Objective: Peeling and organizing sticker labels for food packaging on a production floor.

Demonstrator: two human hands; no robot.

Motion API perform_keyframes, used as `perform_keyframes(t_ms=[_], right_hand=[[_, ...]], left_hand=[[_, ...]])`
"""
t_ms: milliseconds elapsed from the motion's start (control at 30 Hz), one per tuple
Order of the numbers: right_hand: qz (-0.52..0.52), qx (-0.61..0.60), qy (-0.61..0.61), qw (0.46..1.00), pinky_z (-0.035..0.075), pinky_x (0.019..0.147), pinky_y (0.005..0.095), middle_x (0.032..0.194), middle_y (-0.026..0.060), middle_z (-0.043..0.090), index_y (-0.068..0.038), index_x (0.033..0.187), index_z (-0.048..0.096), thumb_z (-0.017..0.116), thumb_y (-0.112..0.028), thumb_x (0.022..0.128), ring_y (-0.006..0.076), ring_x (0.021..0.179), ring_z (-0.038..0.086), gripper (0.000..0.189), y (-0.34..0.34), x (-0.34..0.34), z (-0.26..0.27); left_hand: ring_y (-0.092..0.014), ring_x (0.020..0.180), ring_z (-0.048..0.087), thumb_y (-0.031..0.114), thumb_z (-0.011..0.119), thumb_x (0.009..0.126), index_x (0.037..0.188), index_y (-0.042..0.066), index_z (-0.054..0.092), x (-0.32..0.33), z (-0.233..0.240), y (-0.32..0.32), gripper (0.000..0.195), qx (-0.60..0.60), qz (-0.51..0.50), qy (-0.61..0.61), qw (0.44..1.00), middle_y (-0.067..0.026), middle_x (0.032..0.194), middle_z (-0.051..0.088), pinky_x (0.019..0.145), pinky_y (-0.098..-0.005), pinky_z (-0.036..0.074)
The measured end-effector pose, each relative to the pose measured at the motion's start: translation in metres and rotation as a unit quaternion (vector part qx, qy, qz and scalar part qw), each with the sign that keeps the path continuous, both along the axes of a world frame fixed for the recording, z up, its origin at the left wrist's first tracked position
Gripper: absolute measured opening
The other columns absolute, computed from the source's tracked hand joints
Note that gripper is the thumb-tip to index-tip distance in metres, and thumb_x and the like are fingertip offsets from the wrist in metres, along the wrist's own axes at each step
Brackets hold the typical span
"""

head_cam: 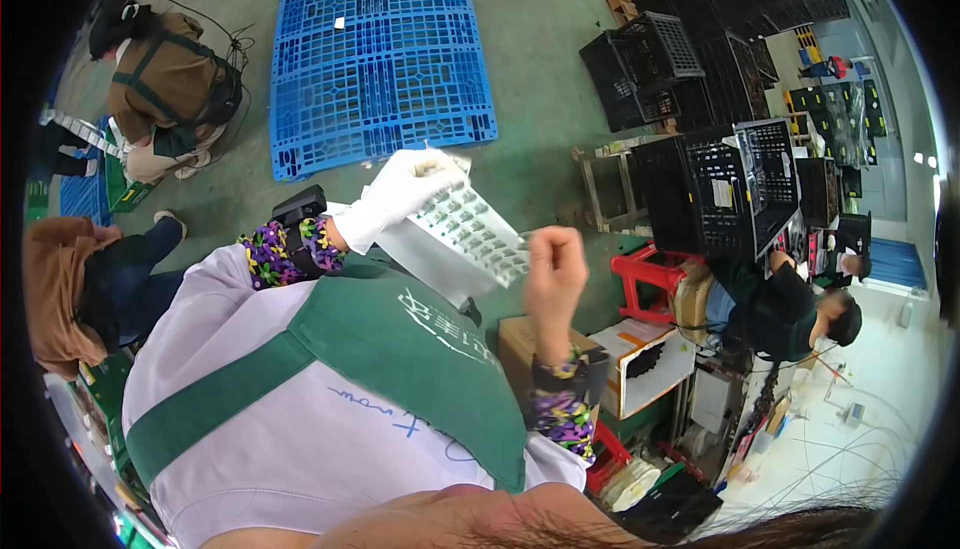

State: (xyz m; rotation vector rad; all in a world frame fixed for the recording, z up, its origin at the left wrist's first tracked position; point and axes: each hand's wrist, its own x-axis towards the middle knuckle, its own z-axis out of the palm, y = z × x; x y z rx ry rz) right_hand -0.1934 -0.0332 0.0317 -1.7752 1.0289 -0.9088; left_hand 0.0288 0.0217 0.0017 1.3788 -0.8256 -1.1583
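Observation:
My left hand (409, 192), in a white glove, grips the upper end of a white sheet (472, 230) printed with rows of small grey-green labels. A plain white sheet (427, 260) lies beneath it, nearer my body. At the labelled sheet's lower right end is my bare right hand (553, 271), thumb and fingers pinched together. A small greyish bit shows at these fingertips, but blur hides whether it is held. Both sheets are in front of the green apron (420, 346) on my chest.
A blue plastic pallet (382, 61) lies on the green floor ahead. To the right are stacked black crates (712, 189), a red plastic stool (649, 279) and a cardboard box (517, 346). People work at left (169, 76) and right (780, 309).

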Motion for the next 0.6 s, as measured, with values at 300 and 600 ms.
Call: perform_keyframes(t_ms=[300, 600], right_hand=[[0.155, 0.282, -0.111, 0.940, 0.038, 0.059, 0.0173, 0.076, -0.0049, 0.053, -0.002, 0.087, 0.057, 0.057, -0.010, 0.090, 0.0017, 0.067, 0.046, 0.008, -0.018, 0.064, 0.025], [0.015, 0.247, -0.086, 0.965, 0.028, 0.043, 0.0154, 0.067, -0.0076, 0.051, -0.004, 0.083, 0.058, 0.060, -0.015, 0.088, -0.0018, 0.051, 0.038, 0.012, -0.041, 0.046, 0.034]], left_hand=[[-0.021, 0.066, 0.061, 0.021, 0.066, 0.080, 0.086, 0.007, 0.069, -0.013, 0.010, 0.009, 0.016, -0.172, -0.205, -0.250, 0.930, -0.0078, 0.075, 0.066, 0.062, -0.0312, 0.047], [-0.020, 0.073, 0.061, 0.025, 0.062, 0.083, 0.088, 0.008, 0.068, -0.012, 0.007, 0.022, 0.019, -0.091, -0.231, -0.204, 0.947, -0.0060, 0.079, 0.066, 0.068, -0.0317, 0.047]])
